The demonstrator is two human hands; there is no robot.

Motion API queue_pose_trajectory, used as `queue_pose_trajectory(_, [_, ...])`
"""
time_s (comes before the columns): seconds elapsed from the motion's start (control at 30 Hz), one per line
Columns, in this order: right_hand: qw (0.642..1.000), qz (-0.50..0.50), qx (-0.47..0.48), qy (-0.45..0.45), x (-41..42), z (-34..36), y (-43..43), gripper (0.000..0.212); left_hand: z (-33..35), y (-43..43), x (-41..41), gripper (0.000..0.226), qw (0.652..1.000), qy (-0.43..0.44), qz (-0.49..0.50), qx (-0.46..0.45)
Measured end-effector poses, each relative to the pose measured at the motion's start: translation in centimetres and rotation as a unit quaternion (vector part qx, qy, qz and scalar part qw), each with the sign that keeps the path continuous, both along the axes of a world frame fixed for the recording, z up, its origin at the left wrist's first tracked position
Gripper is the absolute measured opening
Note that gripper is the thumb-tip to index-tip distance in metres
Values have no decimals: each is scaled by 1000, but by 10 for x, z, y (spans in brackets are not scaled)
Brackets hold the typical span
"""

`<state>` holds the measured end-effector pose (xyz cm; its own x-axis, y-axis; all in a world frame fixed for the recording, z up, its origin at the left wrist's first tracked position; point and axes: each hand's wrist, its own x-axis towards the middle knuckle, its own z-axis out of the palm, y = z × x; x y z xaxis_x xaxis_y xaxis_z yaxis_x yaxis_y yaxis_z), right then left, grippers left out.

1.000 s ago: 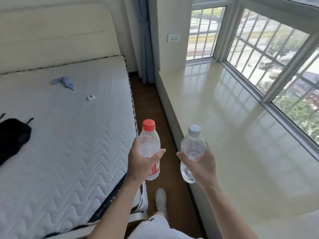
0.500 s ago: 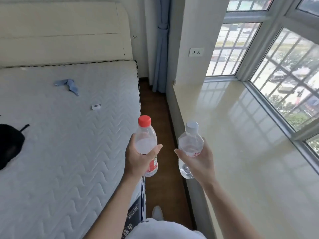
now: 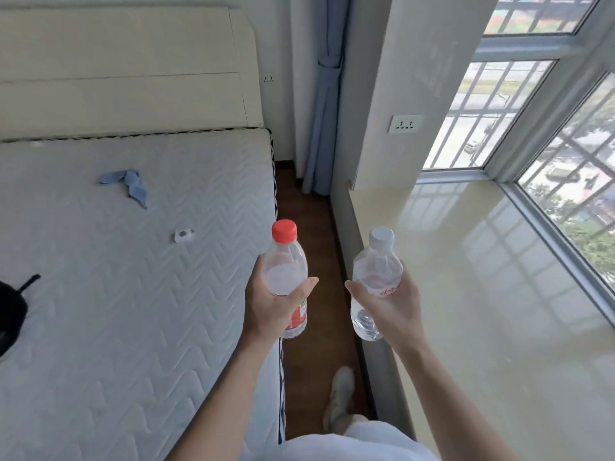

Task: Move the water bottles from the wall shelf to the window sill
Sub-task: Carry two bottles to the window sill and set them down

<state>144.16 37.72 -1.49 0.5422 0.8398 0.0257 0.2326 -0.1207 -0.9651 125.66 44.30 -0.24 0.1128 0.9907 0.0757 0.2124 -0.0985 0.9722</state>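
A blue cloth (image 3: 128,186) lies near the head end of the mattress (image 3: 116,311). At the mattress's right edge, the left hand (image 3: 271,304) curls fingers and thumb round a red-capped bottle (image 3: 285,261), held upright above the floor strip. Just beside it, the right hand (image 3: 389,307) grips a white-capped bottle (image 3: 377,264), also upright, by the window sill's (image 3: 482,294) left edge; neither bottle stands on the sill yet

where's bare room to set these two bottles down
The glossy beige window sill shows bare from the wall with the white socket to the grey window frame. The quilted white mattress is busier: blue cloth, small white gadget, black bag.
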Motion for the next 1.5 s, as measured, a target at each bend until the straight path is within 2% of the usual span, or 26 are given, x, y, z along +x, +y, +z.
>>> queue_pose_trajectory(0.2, [1000,6,11,13,42,-13,90,53,-6,85,39,54,1000,16,6,-1])
queue_pose_trajectory(0.33, [999,15,21,22,79,-19,161,58,-14,154,77,51,1000,23,12,-5])
queue_pose_trajectory(0.57, [1000,14,4,-1,160,-12,271,49,-2,272,174,54,998,51,-41,-2])
queue_pose_trajectory(0.9, [999,-37,-2,14,249,-14,346,46,-1,370,280,56,992,52,-118,7])
queue_pose_trajectory(1.07, [994,-106,-17,22,290,-24,355,42,-12,401,337,51,979,38,-201,-11])
queue_pose_trajectory(1.2, [978,-201,-32,39,327,-28,354,40,-11,426,399,53,957,49,-285,-9])
queue_pose_trajectory(1.33, [947,-315,-34,55,359,-29,349,43,-9,446,471,50,924,58,-378,-6])
queue_pose_trajectory(1.43, [913,-402,-32,70,374,-33,343,52,-11,449,516,49,886,66,-458,-29])
queue_pose_trajectory(1.5, [888,-453,-32,75,381,-35,340,49,-17,449,541,48,862,70,-500,-39])
